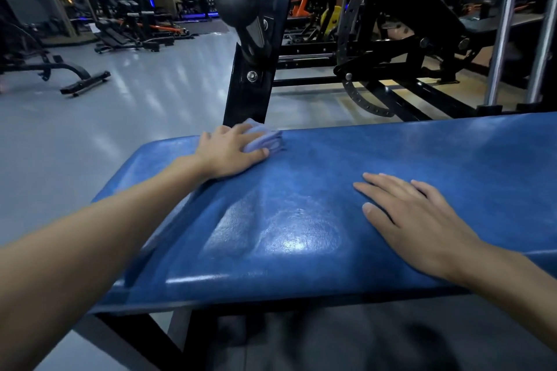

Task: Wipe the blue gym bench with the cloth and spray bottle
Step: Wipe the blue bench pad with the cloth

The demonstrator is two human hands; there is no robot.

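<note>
One folded cloth [262, 140] on the far edge of the blue bench [301, 250], near its left end, gripped by the left hand [229, 153]. Long axis of pad running left to right, most of it lying right of the cloth. Likely sweeping rightward next. One right hand [416, 220] pressed flat, fingers straight, nearer. No spray bottle in view.

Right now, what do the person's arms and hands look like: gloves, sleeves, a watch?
No gloves: the left hand and right hand are bare, with short plain nails. The left forearm and right forearm show no sleeve, watch or band up to the picture's edge; no rings show.
</note>
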